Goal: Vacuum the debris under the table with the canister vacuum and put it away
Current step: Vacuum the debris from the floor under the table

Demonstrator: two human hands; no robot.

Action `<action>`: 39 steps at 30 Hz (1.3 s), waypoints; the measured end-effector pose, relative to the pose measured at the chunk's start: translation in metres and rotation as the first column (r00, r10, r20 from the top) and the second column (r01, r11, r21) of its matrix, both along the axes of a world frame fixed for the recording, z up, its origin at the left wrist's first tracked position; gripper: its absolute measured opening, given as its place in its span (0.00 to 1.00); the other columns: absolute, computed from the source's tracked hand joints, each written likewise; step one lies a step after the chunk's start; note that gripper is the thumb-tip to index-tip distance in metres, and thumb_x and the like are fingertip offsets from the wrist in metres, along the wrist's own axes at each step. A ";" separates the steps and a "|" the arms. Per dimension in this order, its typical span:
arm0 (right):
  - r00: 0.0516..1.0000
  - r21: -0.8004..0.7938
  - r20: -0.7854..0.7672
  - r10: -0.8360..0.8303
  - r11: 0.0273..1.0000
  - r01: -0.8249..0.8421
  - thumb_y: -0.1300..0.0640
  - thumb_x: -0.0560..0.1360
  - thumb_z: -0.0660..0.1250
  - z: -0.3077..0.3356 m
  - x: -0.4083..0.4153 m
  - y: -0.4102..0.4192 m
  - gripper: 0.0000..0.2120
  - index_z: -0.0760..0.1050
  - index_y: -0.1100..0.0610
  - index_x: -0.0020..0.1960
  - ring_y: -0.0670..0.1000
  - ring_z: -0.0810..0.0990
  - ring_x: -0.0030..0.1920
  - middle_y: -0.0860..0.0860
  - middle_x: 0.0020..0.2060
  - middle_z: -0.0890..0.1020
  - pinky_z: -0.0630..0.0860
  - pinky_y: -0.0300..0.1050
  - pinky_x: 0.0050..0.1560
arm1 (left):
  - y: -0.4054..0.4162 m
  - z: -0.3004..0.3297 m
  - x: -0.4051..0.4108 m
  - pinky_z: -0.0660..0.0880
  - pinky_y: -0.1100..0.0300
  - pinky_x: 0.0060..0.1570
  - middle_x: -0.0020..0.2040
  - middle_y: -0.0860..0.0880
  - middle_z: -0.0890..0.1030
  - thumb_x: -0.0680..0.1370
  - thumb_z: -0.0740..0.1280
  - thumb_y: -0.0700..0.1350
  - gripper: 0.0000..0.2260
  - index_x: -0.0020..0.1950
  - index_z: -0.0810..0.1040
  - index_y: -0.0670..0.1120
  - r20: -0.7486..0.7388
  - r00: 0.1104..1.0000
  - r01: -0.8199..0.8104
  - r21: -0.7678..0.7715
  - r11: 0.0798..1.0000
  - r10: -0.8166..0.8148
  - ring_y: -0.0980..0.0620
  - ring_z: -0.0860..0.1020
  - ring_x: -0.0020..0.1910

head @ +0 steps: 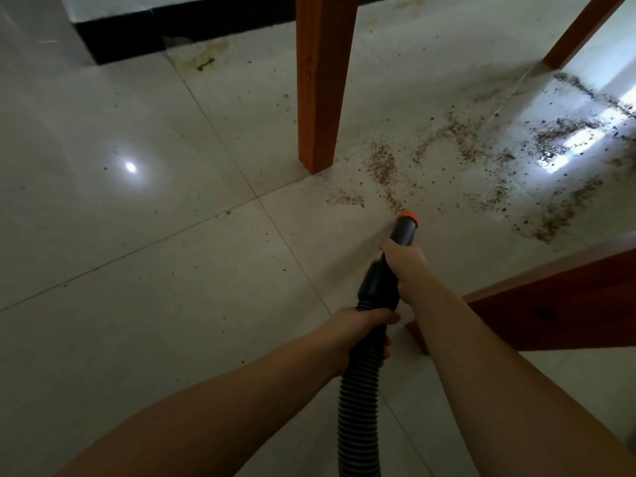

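Holding the hose with both hands lets the person aim it well: the right hand [404, 266] is wrapped around the stiff black handle part just behind the nozzle [406, 227], so this grip steers the tip, and the left hand [358, 333] is closed around the ribbed hose [358, 380] lower down, I think to carry its weight and keep it from pulling back. The nozzle, with its orange ring, points down at the floor [137, 270] and sits at the near edge of the debris [464, 160], just beside the first brown crumbs. I judge the work is only starting, because the debris is spread widely between the counter leg [321, 80] and the far right edge of the floor. A second leg [581, 32] stands behind. The canister itself is not in view, since the hose runs out at the bottom edge. Whether the tip touches the floor I cannot tell, and a bright glare at the right hides some debris
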State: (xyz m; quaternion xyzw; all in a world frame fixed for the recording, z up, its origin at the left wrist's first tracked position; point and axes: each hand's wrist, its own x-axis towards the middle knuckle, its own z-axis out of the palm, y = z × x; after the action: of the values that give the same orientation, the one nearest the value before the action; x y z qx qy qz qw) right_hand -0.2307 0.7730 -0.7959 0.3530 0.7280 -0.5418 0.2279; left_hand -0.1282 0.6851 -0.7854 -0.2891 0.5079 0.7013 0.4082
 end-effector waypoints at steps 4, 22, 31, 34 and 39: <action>0.991 -0.095 0.039 0.126 0.988 -0.122 0.54 0.75 0.67 0.002 -0.008 -0.029 0.14 0.68 0.59 0.57 0.63 0.80 0.54 0.62 0.55 0.79 0.77 0.62 0.58 | -0.009 0.004 0.004 0.76 0.58 0.30 0.32 0.43 0.76 0.75 0.70 0.42 0.09 0.49 0.74 0.39 -0.004 0.991 -0.134 -0.038 0.990 0.134 0.49 0.75 0.25; 0.971 -0.117 -0.013 0.238 0.964 -0.238 0.50 0.74 0.69 -0.005 -0.067 -0.063 0.23 0.70 0.59 0.64 0.63 0.81 0.53 0.60 0.55 0.80 0.78 0.62 0.56 | -0.030 -0.008 -0.053 0.76 0.55 0.33 0.33 0.43 0.76 0.74 0.71 0.42 0.10 0.50 0.74 0.38 -0.037 0.974 -0.224 -0.085 0.971 0.222 0.47 0.76 0.28; 0.981 -0.192 -0.030 0.193 0.962 -0.195 0.55 0.78 0.66 0.010 -0.105 -0.048 0.08 0.70 0.59 0.48 0.55 0.79 0.35 0.57 0.38 0.79 0.80 0.53 0.44 | -0.021 -0.014 -0.103 0.75 0.54 0.30 0.35 0.42 0.75 0.75 0.70 0.41 0.08 0.47 0.74 0.39 -0.085 0.984 -0.164 -0.075 0.984 0.158 0.46 0.75 0.29; 0.972 -0.167 -0.029 0.233 0.958 -0.235 0.55 0.78 0.65 0.002 -0.099 -0.046 0.09 0.69 0.59 0.52 0.56 0.79 0.35 0.57 0.38 0.79 0.81 0.54 0.44 | -0.016 -0.024 -0.095 0.75 0.55 0.29 0.35 0.42 0.75 0.75 0.70 0.41 0.09 0.49 0.74 0.38 -0.055 0.985 -0.167 -0.058 0.984 0.164 0.46 0.75 0.29; 0.933 -0.120 -0.027 0.359 0.925 -0.359 0.57 0.78 0.64 -0.008 -0.067 -0.047 0.11 0.67 0.58 0.57 0.56 0.78 0.34 0.58 0.39 0.78 0.80 0.52 0.38 | -0.009 -0.030 -0.054 0.77 0.56 0.32 0.33 0.43 0.76 0.75 0.70 0.42 0.09 0.49 0.74 0.38 0.004 0.977 -0.211 -0.039 0.977 0.211 0.47 0.76 0.29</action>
State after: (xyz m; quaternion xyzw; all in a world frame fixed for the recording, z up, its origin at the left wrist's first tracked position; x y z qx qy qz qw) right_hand -0.2978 0.7256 -0.8041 0.1978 0.7460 -0.5355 0.3428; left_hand -0.1820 0.6759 -0.8157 -0.3518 0.4859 0.7298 0.3278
